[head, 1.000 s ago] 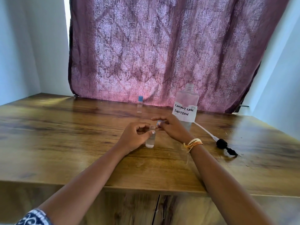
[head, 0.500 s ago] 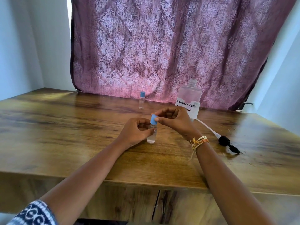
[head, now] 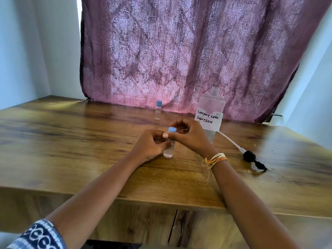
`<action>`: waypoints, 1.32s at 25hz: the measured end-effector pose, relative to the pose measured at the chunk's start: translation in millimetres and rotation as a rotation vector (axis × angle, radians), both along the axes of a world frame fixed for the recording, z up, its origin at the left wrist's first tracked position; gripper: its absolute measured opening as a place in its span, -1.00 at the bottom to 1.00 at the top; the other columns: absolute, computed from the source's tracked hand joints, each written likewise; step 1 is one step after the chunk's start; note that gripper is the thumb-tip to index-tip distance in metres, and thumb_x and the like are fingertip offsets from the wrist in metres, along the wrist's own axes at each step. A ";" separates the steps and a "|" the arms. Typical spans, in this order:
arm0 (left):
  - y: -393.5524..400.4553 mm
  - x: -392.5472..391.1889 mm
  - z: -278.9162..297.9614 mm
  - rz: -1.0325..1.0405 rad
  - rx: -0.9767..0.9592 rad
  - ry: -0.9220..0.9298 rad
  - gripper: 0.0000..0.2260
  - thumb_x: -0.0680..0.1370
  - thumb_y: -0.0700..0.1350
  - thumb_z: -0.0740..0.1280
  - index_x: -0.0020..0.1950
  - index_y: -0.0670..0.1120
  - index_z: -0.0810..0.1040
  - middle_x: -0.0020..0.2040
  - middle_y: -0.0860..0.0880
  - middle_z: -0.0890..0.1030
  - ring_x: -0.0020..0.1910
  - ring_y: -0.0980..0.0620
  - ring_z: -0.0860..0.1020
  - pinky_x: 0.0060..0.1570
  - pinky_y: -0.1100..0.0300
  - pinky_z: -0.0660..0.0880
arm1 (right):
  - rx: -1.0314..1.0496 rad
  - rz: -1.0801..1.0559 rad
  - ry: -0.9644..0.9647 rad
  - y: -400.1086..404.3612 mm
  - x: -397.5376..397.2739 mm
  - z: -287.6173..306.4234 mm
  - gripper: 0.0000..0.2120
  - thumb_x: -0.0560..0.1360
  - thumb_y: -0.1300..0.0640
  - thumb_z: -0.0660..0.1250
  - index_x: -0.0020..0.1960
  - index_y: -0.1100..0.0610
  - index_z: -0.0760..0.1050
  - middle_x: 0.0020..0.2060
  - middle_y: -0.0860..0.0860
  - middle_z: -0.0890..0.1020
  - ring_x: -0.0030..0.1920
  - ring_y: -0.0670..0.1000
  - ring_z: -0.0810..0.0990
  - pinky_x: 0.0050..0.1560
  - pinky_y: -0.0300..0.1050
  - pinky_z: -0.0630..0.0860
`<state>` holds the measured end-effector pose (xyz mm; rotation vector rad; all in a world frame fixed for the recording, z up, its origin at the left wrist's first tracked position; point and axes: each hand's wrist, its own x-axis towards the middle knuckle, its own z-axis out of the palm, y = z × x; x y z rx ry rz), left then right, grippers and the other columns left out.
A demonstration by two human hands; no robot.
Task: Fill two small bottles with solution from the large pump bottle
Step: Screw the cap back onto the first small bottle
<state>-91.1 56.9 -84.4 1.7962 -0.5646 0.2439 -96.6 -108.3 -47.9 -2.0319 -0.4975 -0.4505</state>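
Note:
A small clear bottle (head: 168,151) with liquid in it stands upright on the wooden table (head: 71,144). My left hand (head: 149,146) grips its body. My right hand (head: 188,136) pinches the blue cap (head: 172,130) sitting on the bottle's neck. A second small bottle (head: 158,110) with a blue cap stands farther back near the curtain. The large clear bottle (head: 211,112), labelled "contact lens solution", stands open-necked behind my right hand. Its black pump head (head: 250,157) with a white tube lies on the table to the right.
A purple patterned curtain (head: 188,51) hangs behind the table. Pale walls close in on both sides. The table's front edge (head: 161,203) runs below my forearms. A small wet patch lies around the pump's nozzle.
One second ago the bottle's neck was bare with my right hand beside it. My right hand has brought the blue cap onto the neck and now holds it there.

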 end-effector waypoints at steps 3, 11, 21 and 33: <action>-0.6 -0.2 0.9 -0.001 -0.013 0.059 -0.79 0.42 -0.21 0.50 0.04 -0.12 0.68 -0.05 -0.02 0.72 -0.08 0.14 0.66 0.02 0.25 0.57 | 0.218 0.340 0.222 -7.7 -0.7 6.3 -0.56 0.43 0.39 0.37 0.29 0.31 0.43 0.20 0.20 0.58 0.22 0.05 0.58 0.18 -0.13 0.56; 0.6 0.0 1.0 0.011 0.024 0.018 -0.80 0.42 -0.20 0.49 0.04 -0.12 0.69 -0.06 -0.02 0.72 -0.09 0.19 0.65 -0.08 0.41 0.53 | 0.206 0.146 0.212 -2.9 3.7 0.6 -0.53 0.34 0.36 0.52 0.20 0.21 0.48 -0.12 0.09 0.64 -0.08 0.01 0.63 0.00 -0.17 0.58; -0.2 -1.6 2.6 0.005 0.016 0.035 -0.79 0.43 -0.21 0.48 0.06 -0.13 0.67 -0.04 -0.02 0.71 -0.07 0.16 0.66 -0.03 0.38 0.55 | 0.315 0.249 0.238 -3.2 2.2 2.6 -0.62 0.42 0.44 0.40 0.19 0.23 0.43 -0.10 0.14 0.67 -0.10 -0.04 0.67 -0.01 -0.20 0.61; -0.4 -2.3 3.0 0.033 0.019 0.045 -0.78 0.41 -0.20 0.50 0.04 -0.12 0.67 -0.06 -0.02 0.71 -0.11 0.20 0.65 -0.09 0.44 0.52 | 0.222 0.181 0.189 -4.2 -0.4 2.6 -0.63 0.40 0.40 0.44 0.19 0.25 0.52 -0.08 0.20 0.69 -0.04 0.03 0.68 0.01 -0.19 0.61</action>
